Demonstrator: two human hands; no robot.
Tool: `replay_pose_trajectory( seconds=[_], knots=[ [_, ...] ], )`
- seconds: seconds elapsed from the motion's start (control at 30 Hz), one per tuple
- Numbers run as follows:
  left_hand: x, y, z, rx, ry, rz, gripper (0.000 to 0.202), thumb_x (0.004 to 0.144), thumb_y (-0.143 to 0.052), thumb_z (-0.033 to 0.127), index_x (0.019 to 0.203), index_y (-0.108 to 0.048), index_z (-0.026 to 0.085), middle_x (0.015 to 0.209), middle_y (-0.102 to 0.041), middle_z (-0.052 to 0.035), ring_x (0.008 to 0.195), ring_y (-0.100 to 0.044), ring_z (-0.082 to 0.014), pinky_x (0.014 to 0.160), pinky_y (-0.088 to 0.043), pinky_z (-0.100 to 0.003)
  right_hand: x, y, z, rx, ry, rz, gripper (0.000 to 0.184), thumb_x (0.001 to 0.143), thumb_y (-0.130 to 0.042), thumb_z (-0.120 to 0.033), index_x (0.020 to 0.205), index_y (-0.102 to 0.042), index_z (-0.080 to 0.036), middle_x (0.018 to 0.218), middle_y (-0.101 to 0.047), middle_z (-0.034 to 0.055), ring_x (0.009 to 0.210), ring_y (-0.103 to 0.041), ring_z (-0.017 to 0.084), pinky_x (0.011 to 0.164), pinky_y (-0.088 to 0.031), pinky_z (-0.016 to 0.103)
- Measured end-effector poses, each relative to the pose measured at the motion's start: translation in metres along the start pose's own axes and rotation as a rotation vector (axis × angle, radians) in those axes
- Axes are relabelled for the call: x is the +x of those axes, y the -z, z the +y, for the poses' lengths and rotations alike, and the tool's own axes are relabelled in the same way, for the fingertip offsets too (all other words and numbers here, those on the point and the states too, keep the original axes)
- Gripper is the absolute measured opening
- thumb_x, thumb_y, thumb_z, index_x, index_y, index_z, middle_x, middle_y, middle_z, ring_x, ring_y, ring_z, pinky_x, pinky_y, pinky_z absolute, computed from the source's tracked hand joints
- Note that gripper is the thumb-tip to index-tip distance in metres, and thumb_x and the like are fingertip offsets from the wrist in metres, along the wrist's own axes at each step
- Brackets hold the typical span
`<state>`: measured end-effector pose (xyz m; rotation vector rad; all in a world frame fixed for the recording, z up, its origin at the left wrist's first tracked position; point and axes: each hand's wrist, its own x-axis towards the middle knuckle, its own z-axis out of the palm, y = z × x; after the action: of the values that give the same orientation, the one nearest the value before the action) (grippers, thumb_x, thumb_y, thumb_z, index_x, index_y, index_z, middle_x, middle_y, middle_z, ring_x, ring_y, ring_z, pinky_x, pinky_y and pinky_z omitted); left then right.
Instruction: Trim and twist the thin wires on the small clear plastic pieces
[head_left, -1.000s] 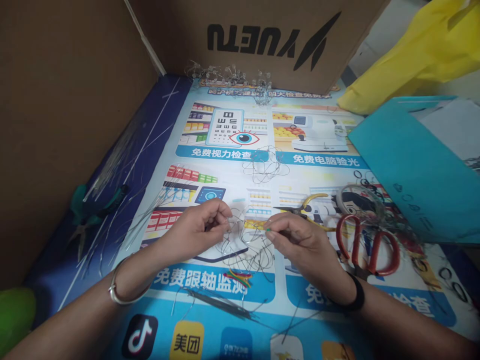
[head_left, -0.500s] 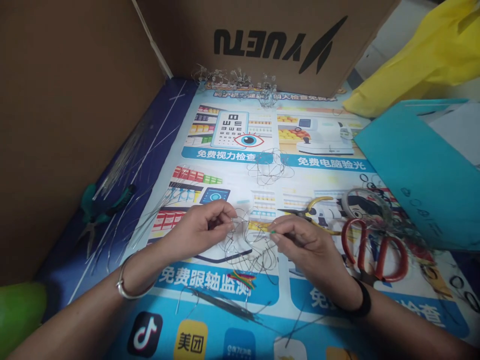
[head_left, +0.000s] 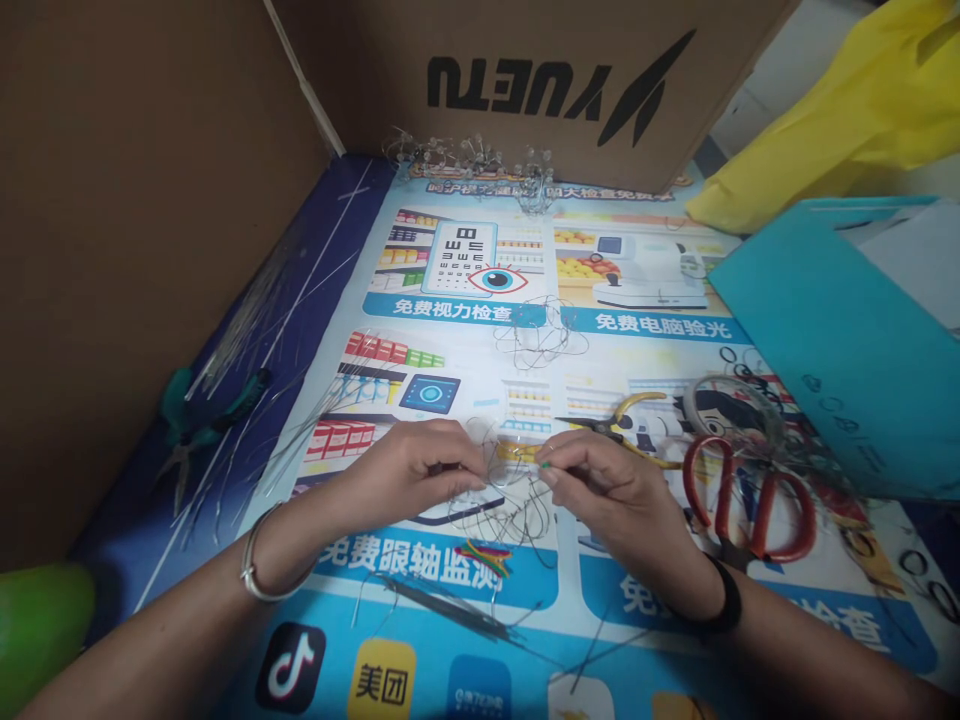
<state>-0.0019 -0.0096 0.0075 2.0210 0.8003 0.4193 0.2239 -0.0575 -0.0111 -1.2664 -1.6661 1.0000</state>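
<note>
My left hand (head_left: 420, 468) is closed in a pinch at the left end of a thin bent wire (head_left: 491, 455). Across from it, my right hand (head_left: 611, 490) pinches the wire's other side, and a small green bit (head_left: 545, 464) shows at its fingertips. The fingers hide the wire's ends. Below and between both hands lie tangled wire loops (head_left: 510, 520) on the printed sheet. Nearer me are a small bunch of coloured strands (head_left: 484, 558) and a bundle of dark straight wires (head_left: 442, 605).
Yellow-handled pliers (head_left: 626, 410) and red-handled scissors (head_left: 784, 515) lie right, near a clear tape roll (head_left: 735, 405). Teal pliers (head_left: 184, 430) and loose wires (head_left: 247, 330) are left. Cardboard (head_left: 555, 100) stands behind beaded wire pieces (head_left: 480, 155); a blue box (head_left: 840, 330) is right.
My left hand has shifted slightly right and down, closer to my right hand, and its fingers have turned downward. My right hand has stayed nearly still.
</note>
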Motion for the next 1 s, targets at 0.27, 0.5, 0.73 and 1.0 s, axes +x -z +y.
replay_pose_trajectory(
  seconds=[0.27,0.5,0.73,1.0],
  knots=[
    [0.001,-0.003,-0.015,0.081,0.206,0.319,0.01,0.083,-0.054,0.022,0.088,-0.061,0.017,0.077,-0.062,-0.0003,0.067,-0.056,-0.0093,0.059,-0.043,-0.021,0.0,0.0,0.001,0.004,0.019,0.0,0.009,0.077,-0.057,-0.012,0.072,-0.057,-0.019,0.079,-0.061,0.0023,0.078,-0.059,0.015,0.069,-0.047,0.029],
    [0.002,-0.006,-0.015,0.028,0.251,0.319,0.017,0.084,-0.05,0.021,0.098,-0.058,0.019,0.088,-0.066,-0.002,0.072,-0.061,-0.01,0.062,-0.049,-0.021,-0.002,0.0,0.003,0.006,0.007,-0.018,0.008,0.078,-0.057,-0.015,0.073,-0.057,-0.02,0.08,-0.061,0.0024,0.078,-0.059,0.015,0.068,-0.047,0.028],
    [0.004,-0.007,-0.014,-0.009,0.26,0.332,0.018,0.083,-0.05,0.021,0.1,-0.057,0.018,0.093,-0.067,-0.0037,0.077,-0.063,-0.012,0.061,-0.052,-0.021,-0.002,0.001,0.001,0.005,0.028,-0.029,0.009,0.078,-0.057,-0.013,0.074,-0.057,-0.02,0.08,-0.061,0.0017,0.081,-0.059,0.014,0.071,-0.047,0.026],
    [0.004,-0.008,-0.013,-0.147,0.272,0.355,0.018,0.082,-0.053,0.022,0.099,-0.057,0.017,0.087,-0.066,-0.0032,0.074,-0.062,-0.0108,0.058,-0.051,-0.019,0.0,0.0,0.001,-0.017,0.034,-0.024,0.01,0.078,-0.058,-0.012,0.073,-0.058,-0.021,0.08,-0.062,0.0012,0.082,-0.059,0.013,0.072,-0.047,0.024]
  ],
)
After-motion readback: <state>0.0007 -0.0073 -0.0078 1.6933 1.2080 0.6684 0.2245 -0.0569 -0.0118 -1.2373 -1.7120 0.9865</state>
